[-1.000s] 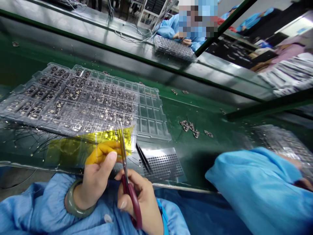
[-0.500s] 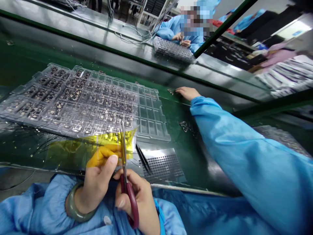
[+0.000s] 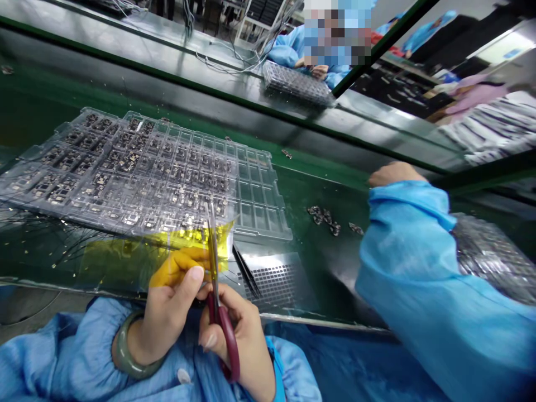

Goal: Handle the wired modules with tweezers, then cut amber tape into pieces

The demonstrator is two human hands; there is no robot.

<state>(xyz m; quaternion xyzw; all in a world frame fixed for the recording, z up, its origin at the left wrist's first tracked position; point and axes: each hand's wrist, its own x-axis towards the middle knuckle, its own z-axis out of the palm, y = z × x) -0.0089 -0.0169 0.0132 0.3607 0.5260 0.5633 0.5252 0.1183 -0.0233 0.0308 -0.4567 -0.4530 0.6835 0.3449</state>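
My left hand (image 3: 170, 310) pinches a sheet of clear yellow film (image 3: 125, 257), thumb on top and fingers showing yellow through it. My right hand (image 3: 237, 335) grips red-handled scissors (image 3: 218, 285) whose blades point away from me and run through the film's right part. Just beyond the film lies a clear plastic tray (image 3: 259, 201) whose many cells hold small dark circuit parts.
A co-worker's blue sleeve (image 3: 419, 279) and hand (image 3: 391, 173) reach over the green belt at right, near several loose small parts (image 3: 329, 216). Black tweezers (image 3: 247, 271) and a grid-patterned plate (image 3: 278, 282) lie by my right hand. Another worker sits across with a tray (image 3: 295, 84).
The co-worker's arm, stretched far across the belt half a second ago, has drawn back to the right. My hands, the film and the scissors have hardly moved.
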